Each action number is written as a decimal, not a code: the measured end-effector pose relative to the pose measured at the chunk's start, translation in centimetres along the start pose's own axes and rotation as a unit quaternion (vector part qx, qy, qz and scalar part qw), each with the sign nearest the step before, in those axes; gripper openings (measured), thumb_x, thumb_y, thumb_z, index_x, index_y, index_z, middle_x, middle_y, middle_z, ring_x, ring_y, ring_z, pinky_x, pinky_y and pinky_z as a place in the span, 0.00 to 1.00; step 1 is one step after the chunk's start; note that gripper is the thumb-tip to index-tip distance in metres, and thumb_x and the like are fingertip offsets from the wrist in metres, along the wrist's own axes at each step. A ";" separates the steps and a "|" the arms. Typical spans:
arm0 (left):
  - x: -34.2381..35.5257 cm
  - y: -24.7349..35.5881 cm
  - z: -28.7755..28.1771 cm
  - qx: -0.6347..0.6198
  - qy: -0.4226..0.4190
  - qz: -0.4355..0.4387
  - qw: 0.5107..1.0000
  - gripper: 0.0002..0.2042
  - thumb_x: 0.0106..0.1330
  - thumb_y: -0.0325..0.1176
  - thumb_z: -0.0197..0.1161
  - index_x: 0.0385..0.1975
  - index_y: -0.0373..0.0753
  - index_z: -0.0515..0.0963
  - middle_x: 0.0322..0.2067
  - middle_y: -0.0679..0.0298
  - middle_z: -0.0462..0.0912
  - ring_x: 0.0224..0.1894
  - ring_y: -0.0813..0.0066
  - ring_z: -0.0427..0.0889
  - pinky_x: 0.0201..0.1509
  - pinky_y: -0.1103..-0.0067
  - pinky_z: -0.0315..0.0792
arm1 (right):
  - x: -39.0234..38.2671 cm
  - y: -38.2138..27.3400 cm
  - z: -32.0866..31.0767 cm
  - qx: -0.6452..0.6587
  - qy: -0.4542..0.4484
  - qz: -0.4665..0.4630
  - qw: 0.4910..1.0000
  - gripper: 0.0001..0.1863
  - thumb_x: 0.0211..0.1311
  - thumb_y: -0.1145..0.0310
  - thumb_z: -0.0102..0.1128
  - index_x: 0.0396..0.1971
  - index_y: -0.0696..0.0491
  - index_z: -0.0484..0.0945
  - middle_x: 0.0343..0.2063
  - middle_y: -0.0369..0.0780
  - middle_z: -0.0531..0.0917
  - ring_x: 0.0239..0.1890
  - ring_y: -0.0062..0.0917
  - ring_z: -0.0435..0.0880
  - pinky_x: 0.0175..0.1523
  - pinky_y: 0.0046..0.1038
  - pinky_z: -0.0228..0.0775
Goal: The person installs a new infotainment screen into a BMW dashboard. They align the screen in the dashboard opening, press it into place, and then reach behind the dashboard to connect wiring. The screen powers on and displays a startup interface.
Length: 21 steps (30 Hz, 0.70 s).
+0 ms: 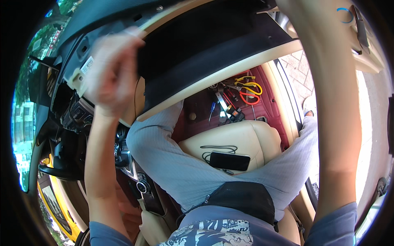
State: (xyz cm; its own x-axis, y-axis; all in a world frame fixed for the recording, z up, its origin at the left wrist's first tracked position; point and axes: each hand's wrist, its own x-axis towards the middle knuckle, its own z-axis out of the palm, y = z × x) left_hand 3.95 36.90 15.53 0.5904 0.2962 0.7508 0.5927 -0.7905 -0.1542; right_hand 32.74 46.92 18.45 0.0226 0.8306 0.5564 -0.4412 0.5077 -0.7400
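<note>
My left hand (113,71) is raised beside the left end of a large cream-edged black panel (213,41) at the dashboard. Its fingers look curled but are smeared by motion, so I cannot tell whether it holds anything. My right forearm (334,115) reaches up along the right side, past the panel's right end. The right hand itself lies beyond the top edge of the picture. Behind my left hand, the dashboard's side (84,49) shows bare mounting holes and a small white label.
On the dark red floor lie pliers with yellow handles (252,87), a red-handled tool (249,98), a blue screwdriver (212,110) and other tools. Between my legs, a black phone (230,161) and a thin dark cable (217,146) rest on the cream seat. The steering wheel (61,172) is at left.
</note>
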 end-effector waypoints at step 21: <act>-13.7 -17.2 18.9 0.213 -0.298 -0.365 0.856 0.33 0.62 0.23 0.54 0.72 0.46 0.67 0.66 0.42 0.72 0.69 0.45 0.70 0.74 0.59 0.63 | -12.3 11.5 -7.2 -0.556 -0.134 -0.233 0.786 0.07 0.53 0.75 0.64 0.33 0.55 0.84 0.41 0.36 0.88 0.43 0.27 0.84 0.43 0.29 0.69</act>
State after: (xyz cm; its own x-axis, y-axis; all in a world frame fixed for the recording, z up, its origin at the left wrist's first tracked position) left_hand -4.01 56.57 -4.20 0.0780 0.9488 0.3061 0.9939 -0.0499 -0.0988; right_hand 33.85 44.16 0.36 -0.3062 0.4922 0.8149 0.6197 0.7528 -0.2218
